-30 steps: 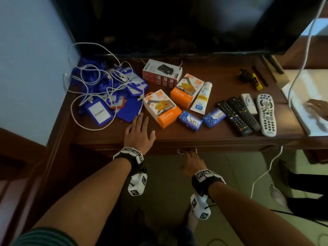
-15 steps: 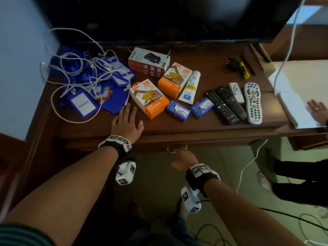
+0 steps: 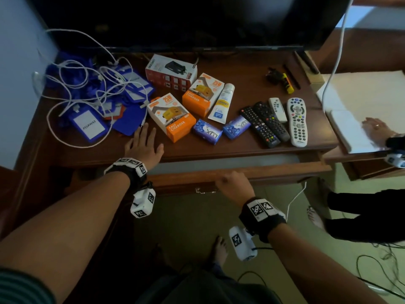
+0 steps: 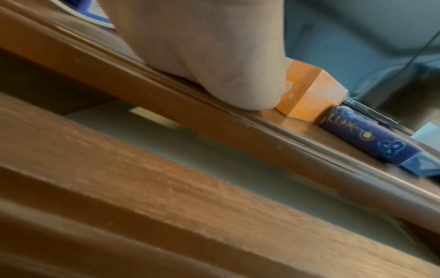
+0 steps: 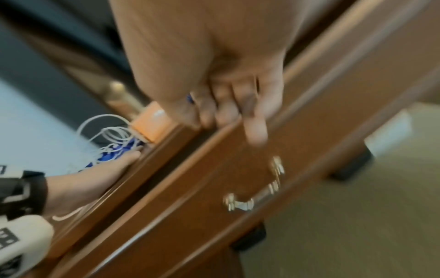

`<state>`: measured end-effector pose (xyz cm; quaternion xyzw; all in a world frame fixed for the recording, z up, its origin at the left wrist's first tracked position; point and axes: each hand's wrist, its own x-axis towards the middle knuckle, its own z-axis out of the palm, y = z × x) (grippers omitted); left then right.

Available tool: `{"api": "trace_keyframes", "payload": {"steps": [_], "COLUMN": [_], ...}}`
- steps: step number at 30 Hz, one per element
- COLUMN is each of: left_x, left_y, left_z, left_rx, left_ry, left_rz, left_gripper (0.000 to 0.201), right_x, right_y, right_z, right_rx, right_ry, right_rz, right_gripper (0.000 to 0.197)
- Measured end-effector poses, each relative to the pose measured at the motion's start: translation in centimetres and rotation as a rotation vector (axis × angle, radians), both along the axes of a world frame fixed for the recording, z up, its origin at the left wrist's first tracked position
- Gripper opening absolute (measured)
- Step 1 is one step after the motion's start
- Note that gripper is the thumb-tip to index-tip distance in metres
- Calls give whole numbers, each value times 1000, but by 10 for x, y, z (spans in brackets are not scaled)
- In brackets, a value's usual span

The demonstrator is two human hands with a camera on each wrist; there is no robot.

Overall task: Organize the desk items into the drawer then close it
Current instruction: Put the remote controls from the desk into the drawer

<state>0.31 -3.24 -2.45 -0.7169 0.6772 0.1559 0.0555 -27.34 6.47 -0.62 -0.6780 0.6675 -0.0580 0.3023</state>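
The wooden drawer [image 3: 285, 168] under the desktop stands pulled out a short way. My right hand [image 3: 232, 185] grips the top edge of its front, fingers [image 5: 226, 111] curled over the edge above the brass handle [image 5: 252, 199]. My left hand [image 3: 142, 143] rests flat on the desk's front edge. On the desk lie two orange charger boxes [image 3: 173, 117], a red and white box [image 3: 171, 73], a tube [image 3: 222, 104], two blue soap bars [image 3: 207, 131], several remotes [image 3: 271, 123], and blue badge holders tangled in white cables [image 3: 92, 99].
A dark TV [image 3: 197, 23] stands along the desk's back. A small yellow and black item [image 3: 287, 84] lies at the back right. Another person's hand [image 3: 374, 128] rests on a white pad to the right, their legs beside the desk. A white cable [image 3: 335, 62] hangs there.
The drawer was closed with my right hand at its handle; now it is slid out a little and that hand grips the front's top edge. My left hand stayed put.
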Motion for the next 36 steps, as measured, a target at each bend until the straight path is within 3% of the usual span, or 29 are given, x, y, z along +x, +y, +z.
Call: {"api": "trace_keyframes", "payload": {"steps": [3,9,23,36], "left_x": [-1,-3,-4,-1], "left_y": [1,3,-2,1], "left_z": [2,4,6,-7], "left_rx": [0,0,59,-62], "left_ry": [-1,2,-1,44], "left_rz": [6,8,23,18], "left_gripper": [63,63,65,64], "right_x": [3,18,21,5], "right_y": [-11,-18,0,81], "right_z": [4,-6,-1,-9], "right_rx": [-50,78,49,449], "right_ry": [94,177,374,288], "right_rz": [5,20,124,174], "right_gripper": [21,44,37,37]}}
